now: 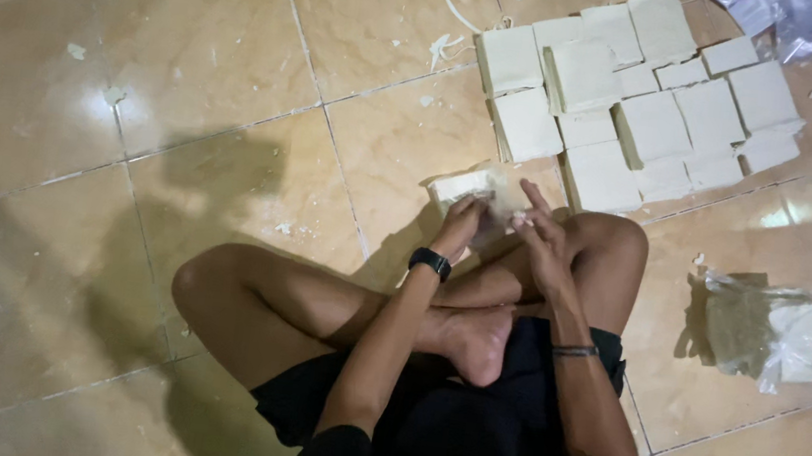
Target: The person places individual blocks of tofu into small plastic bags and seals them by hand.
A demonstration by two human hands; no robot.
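Glossy tan floor tiles (pixel 193 55) carry stacked pale blocks (pixel 641 92), while the left hand (pixel 462 222) and right hand (pixel 538 234) both grip one wrapped block (pixel 476 187) over crossed legs, steadying it

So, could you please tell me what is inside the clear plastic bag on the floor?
The plastic bag holds one pale block, like those stacked nearby. Crumpled film hides its left side.
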